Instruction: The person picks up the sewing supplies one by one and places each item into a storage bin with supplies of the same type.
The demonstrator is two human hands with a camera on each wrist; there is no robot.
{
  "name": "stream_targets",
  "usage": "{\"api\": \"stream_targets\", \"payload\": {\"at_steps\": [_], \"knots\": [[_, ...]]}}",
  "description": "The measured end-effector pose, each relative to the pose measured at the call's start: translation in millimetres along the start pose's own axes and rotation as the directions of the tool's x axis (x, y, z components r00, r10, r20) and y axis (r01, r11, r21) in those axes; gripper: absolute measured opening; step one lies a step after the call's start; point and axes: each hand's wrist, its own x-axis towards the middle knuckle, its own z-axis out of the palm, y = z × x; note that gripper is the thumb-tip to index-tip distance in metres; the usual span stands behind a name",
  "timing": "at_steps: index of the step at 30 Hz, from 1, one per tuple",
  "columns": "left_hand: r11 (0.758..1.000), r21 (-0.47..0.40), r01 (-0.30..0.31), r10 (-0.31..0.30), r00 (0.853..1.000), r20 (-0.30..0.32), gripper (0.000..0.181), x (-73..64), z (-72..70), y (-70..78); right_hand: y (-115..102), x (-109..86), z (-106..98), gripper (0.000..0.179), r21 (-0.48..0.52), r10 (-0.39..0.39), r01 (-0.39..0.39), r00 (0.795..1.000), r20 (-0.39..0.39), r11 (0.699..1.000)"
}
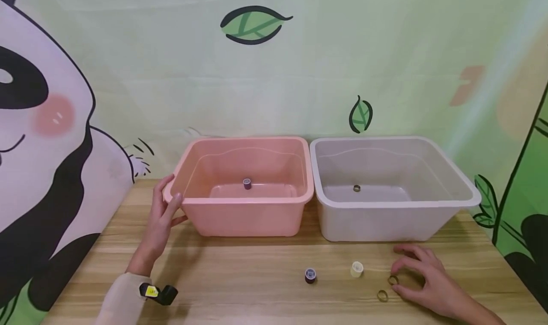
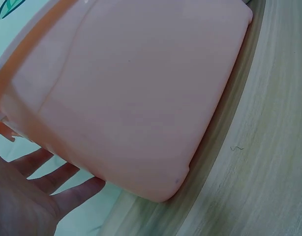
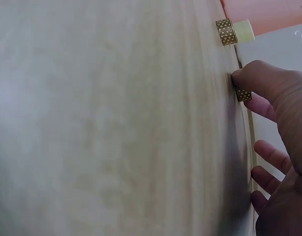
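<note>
My left hand (image 1: 160, 220) holds the left corner of a pink plastic basin (image 1: 248, 215) by its rim, and in the left wrist view its fingers (image 2: 75, 194) lie along the outer wall. Near the table's right side, my right hand (image 1: 432, 282) pinches a dimpled gold ring (image 3: 243, 94) between thumb and index finger at the tabletop. A second gold ring (image 1: 382, 295) stands just left of it. Further left are a small cream hollow cylinder (image 1: 357, 269) and a small dark purple one (image 1: 310, 276).
A light grey basin (image 1: 385, 220) stands against the pink one's right side, with one gold ring (image 1: 357, 188) inside. Another dark hollow cylinder (image 1: 247, 184) lies in the pink basin. Behind the wooden table (image 1: 239, 277) hangs a printed panda cloth (image 1: 274, 87).
</note>
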Motion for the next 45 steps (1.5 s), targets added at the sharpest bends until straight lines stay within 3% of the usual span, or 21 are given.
{"api": "stream_targets", "payload": {"at_steps": [22,35,45], "knots": [[1.0,-0.005,-0.007,0.007,1.0,-0.005,0.059,2.9,1.3,-4.2,-3,1.5,-5,0.046,-0.002,-0.019,0.019,1.0,-0.024,1.0],[1.0,0.0,-0.002,0.002,1.0,-0.002,0.06,3.3,2.4,-3.9,-16,16.0,-43,0.052,-0.054,-0.139,0.138,0.99,-0.021,0.989],[1.0,0.006,-0.002,0.002,1.0,-0.001,0.061,3.0,2.8,-5.2,-35,24.6,-76,0.057,-0.074,-0.185,0.182,0.982,-0.038,0.981]]}}
